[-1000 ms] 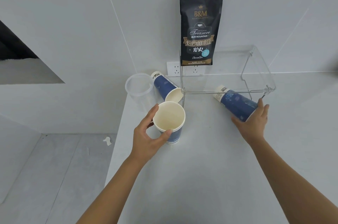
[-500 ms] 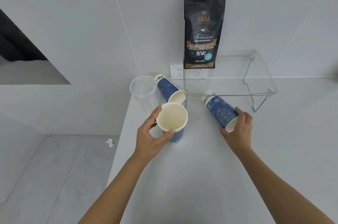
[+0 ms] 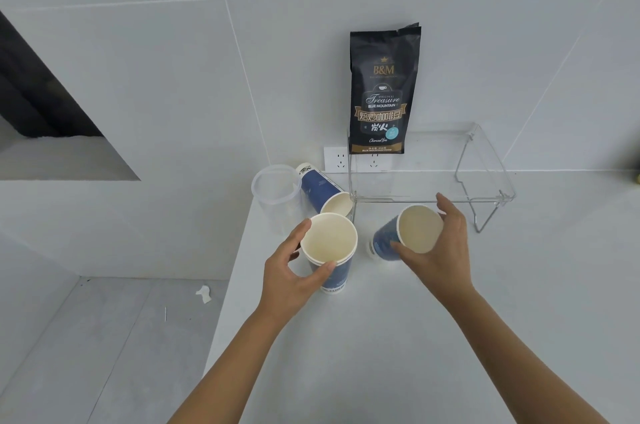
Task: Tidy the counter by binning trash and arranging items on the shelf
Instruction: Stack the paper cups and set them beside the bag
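- The left hand (image 3: 291, 280) has its fingers wrapped around an upright blue cup (image 3: 329, 252) near the left edge of the worktop (image 3: 381, 337).
- The right hand (image 3: 441, 247) grips a tipped cup (image 3: 405, 233), lifted, its mouth facing us.
- A third cup (image 3: 322, 189) lies on its side by the back left corner, beside a clear tub (image 3: 275, 189).
- A black coffee bag (image 3: 382, 91) stands on the clear shelf (image 3: 485, 164) at the back.
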